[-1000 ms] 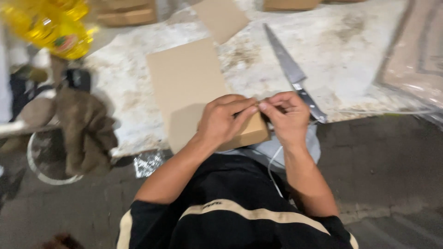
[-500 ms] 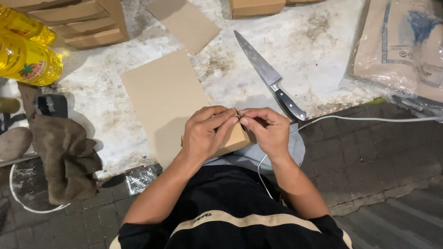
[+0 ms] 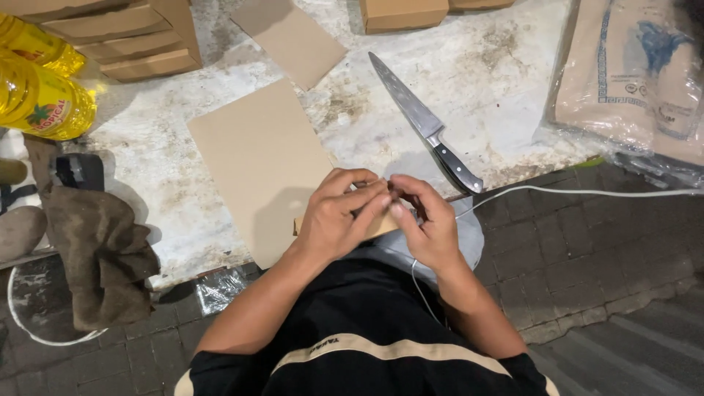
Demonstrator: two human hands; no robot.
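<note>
Cardboard sheet lies flat on the stained counter, its near edge tucked under both hands. Left hand curls over that edge, fingers pressed together, meeting the right hand, whose fingertips pinch something too small to make out. Just right and farther, a black-handled knife rests.
</note>
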